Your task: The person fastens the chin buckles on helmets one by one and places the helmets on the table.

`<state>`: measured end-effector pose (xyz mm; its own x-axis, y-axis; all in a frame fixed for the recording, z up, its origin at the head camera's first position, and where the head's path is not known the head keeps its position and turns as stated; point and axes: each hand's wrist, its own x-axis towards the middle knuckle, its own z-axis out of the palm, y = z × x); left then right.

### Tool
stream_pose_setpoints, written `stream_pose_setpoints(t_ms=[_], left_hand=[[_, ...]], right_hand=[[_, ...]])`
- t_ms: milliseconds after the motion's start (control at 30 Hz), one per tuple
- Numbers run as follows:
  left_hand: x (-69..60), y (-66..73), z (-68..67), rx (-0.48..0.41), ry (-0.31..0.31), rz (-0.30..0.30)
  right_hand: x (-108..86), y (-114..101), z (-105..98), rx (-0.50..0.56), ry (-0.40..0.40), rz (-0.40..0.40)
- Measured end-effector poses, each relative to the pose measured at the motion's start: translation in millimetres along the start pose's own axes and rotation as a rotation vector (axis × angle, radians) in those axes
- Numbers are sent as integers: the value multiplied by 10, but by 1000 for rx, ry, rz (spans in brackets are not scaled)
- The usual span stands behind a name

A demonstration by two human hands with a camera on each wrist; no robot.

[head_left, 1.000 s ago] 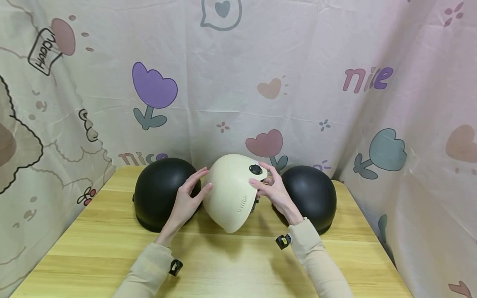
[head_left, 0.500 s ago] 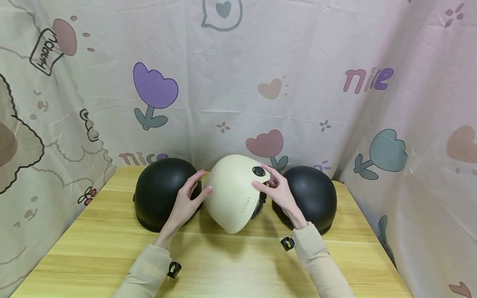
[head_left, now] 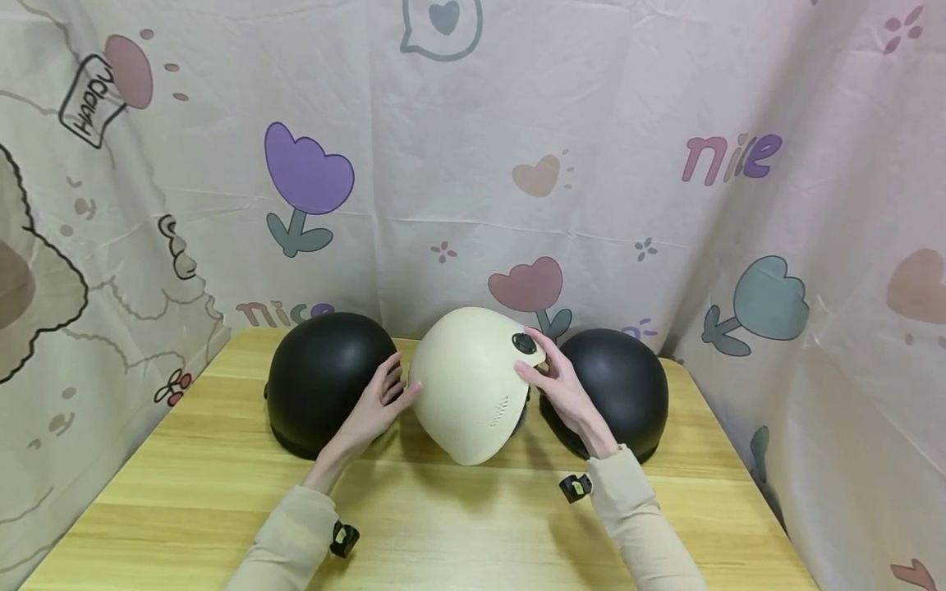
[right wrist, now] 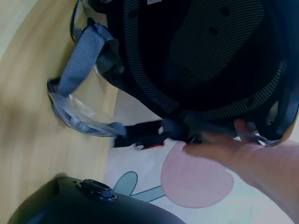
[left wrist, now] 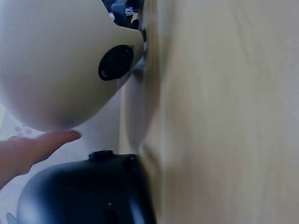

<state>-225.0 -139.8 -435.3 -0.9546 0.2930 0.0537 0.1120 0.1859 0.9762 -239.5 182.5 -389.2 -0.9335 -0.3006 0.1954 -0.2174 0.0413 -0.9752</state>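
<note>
A cream helmet [head_left: 466,382] with a black round knob [head_left: 525,343] stands tilted in the middle of the table. My right hand [head_left: 565,390] grips its right edge beside the knob, thumb outside, fingers partly hidden behind the rim. The left hand [head_left: 369,414] is at the helmet's left side, its fingers spread and the thumb at the shell. In the left wrist view the left hand [left wrist: 35,149] lies against the cream shell [left wrist: 51,60]. The right wrist view shows the dark padded inside [right wrist: 215,42], a hanging strap [right wrist: 81,58] and the right hand [right wrist: 247,161] at the rim.
One black helmet [head_left: 321,386] sits left of the cream one, close behind my left hand. Another black helmet [head_left: 617,394] stands at the right, behind my right hand. The wooden table [head_left: 443,533] reaches to a patterned cloth [head_left: 443,148] at the back and sides.
The cream helmet has shifted slightly right and turned, its knob moving right along with my right hand. My left hand's fingers have come down a little from their higher place.
</note>
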Motion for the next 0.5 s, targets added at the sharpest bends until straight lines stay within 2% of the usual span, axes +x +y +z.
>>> stream_pose_setpoints(t_ms=[133, 200, 333, 500], left_hand=[[-9, -86, -34, -98, -99, -113], [-8, -125, -43, -125, -140, -151], [4, -179, -33, -130, -188, -185], [22, -182, 10, -142, -201, -190]], right_hand=[[1, 40, -6, 121, -26, -1], [1, 58, -10, 159, -41, -7], [1, 101, -23, 241, -70, -23], [1, 156, -47, 330, -84, -41]])
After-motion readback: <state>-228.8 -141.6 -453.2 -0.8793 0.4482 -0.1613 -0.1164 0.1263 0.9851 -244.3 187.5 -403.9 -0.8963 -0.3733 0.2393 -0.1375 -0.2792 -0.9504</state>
